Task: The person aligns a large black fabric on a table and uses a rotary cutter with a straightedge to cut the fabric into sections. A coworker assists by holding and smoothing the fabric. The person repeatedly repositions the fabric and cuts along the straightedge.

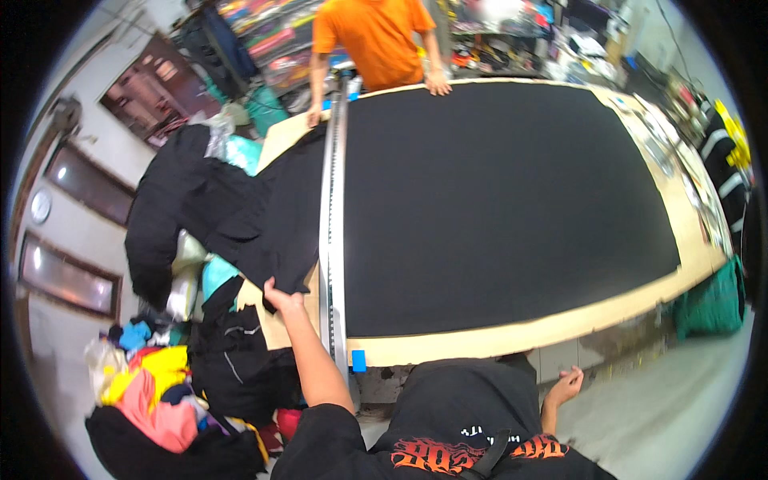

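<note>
Black fabric [512, 208] lies flat over most of the pale table [496, 340], right of a long metal ruler rail [333, 216] that crosses the table from near to far. Left of the rail, more black fabric [292, 200] runs off toward a draped black heap. My left hand [284, 298] is closed on this fabric's near corner, close to the rail. Away from the table, my right hand [566, 386] hangs at my right side, holding nothing, its fingers loosely bent and apart. A blue block [358, 361] sits by the rail's near end.
Across the table stands a person in an orange shirt [372, 40], one hand by the rail's far end, the other on the fabric's far edge. A pile of colourful cloth [152, 384] lies at lower left. Tools and papers [664, 148] line the right edge; a green sack [710, 300] stands below.
</note>
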Motion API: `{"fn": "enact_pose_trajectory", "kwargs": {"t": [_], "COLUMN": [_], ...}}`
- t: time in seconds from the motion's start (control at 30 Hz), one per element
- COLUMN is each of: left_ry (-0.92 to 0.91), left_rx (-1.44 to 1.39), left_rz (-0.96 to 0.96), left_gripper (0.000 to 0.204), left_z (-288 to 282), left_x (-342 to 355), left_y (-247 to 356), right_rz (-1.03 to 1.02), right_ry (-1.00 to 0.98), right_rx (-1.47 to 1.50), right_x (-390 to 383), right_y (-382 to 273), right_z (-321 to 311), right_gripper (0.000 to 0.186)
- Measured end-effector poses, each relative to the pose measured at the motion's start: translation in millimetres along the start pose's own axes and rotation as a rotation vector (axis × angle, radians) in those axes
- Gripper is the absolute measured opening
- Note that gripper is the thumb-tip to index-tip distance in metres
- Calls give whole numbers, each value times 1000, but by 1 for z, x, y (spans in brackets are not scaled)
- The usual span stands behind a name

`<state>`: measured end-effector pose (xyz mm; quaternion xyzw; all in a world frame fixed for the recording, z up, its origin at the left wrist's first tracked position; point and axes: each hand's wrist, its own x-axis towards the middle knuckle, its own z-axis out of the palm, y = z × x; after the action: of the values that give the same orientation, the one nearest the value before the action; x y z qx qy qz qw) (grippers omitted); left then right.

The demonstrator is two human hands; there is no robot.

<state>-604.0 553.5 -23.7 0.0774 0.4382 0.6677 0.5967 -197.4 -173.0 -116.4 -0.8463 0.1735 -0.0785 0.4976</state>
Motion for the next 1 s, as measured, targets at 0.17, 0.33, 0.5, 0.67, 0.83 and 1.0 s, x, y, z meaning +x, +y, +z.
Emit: {"fn": "enact_pose_trajectory", "kwargs": {"t": [0.17, 0.33, 0.5, 0.67, 0.83, 1.0], "left_ry": [-174, -42, -473, -1058, -1465, -563], "left_rx": [170, 545, 816, 877, 671, 587], "left_rz": [118, 133, -71, -94, -584, -565], "left_gripper": [57, 72, 61, 62, 76, 97], "left_z": [101, 121, 127, 132, 160, 212], "left_x": [-236, -500, -644, -718, -701, -691], "left_y": [-81, -224, -294, -362, -384, -438], "right_rz": [-253, -235, 54, -89, 9, -24], "right_ry": [-316, -1111, -2131, -1415, -1058, -780], "right_rx": [139, 254, 295, 239, 469, 241], "right_x": [111, 203, 203, 205, 307, 455], "right_y": [-71, -202, -298, -347, -362, -322], "right_z": [65, 114, 85, 46, -6, -64], "right_gripper": [40, 47, 99, 100, 103, 92]}}
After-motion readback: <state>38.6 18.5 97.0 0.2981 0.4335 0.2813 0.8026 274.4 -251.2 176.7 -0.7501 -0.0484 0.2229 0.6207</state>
